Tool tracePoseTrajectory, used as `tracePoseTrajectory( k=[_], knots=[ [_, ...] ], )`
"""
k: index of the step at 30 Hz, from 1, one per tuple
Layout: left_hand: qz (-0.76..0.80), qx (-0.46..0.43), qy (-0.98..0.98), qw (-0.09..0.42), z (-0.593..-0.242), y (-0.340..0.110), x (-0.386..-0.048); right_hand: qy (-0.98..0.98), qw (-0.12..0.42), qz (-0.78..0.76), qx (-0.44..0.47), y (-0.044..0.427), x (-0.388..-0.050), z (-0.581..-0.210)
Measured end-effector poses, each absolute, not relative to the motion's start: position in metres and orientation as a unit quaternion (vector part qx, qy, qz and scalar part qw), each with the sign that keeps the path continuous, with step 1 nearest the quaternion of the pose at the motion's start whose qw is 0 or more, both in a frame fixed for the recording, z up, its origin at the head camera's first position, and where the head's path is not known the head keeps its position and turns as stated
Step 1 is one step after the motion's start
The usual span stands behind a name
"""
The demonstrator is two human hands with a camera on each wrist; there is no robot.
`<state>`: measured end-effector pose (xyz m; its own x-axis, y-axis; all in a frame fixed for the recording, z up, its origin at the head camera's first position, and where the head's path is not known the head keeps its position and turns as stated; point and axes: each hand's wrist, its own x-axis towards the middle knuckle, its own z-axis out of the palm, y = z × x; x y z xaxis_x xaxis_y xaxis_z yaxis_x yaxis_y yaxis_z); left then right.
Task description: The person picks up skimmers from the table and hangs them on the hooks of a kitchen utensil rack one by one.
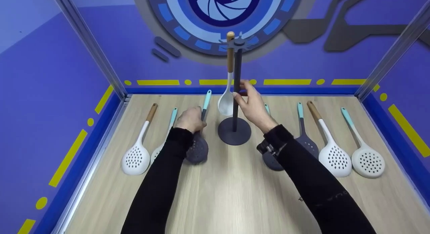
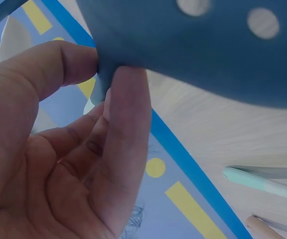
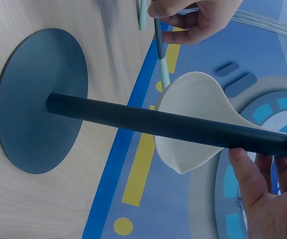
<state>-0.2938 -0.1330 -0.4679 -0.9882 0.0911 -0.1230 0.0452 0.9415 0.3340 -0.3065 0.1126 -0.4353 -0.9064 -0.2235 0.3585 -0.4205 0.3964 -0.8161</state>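
My left hand (image 1: 190, 119) pinches the neck of a dark skimmer (image 1: 198, 150) with a teal handle. In the left wrist view, the thumb and index finger of this hand (image 2: 83, 149) hold the skimmer (image 2: 208, 55) where its neck meets the perforated head. My right hand (image 1: 253, 106) has its thumb and fingers around the dark pole of an upright stand (image 1: 237, 73); the right wrist view shows this hand (image 3: 270, 199) on the pole (image 3: 158, 122). A white ladle (image 1: 226, 104) with a wooden handle hangs from the stand's top, its bowl (image 3: 198, 97) beside the pole.
On the wooden table (image 1: 231, 193), a white skimmer (image 1: 135, 159) and a partly hidden pale one (image 1: 156, 153) lie at left. At right lie dark utensils (image 1: 307, 145), a white skimmer (image 1: 335, 159) and a cream skimmer (image 1: 368, 161). Blue panels (image 1: 168, 69) stand around the back and sides.
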Motion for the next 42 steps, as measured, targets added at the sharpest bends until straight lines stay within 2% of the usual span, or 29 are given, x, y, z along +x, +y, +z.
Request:
tracePoseTrajectory(
  k=[16, 42],
  knots=[
    [0.211, 0.057, 0.976, 0.007, -0.4621, -0.1409, -0.2939, -0.826, 0.098, 0.518, 0.200, 0.1123, -0.3058, -0.4358],
    [0.287, 0.060, 0.948, -0.123, -0.4644, -0.1418, -0.2953, -0.827, 0.089, 0.520, 0.193, 0.1120, -0.3054, -0.4342]
  ],
)
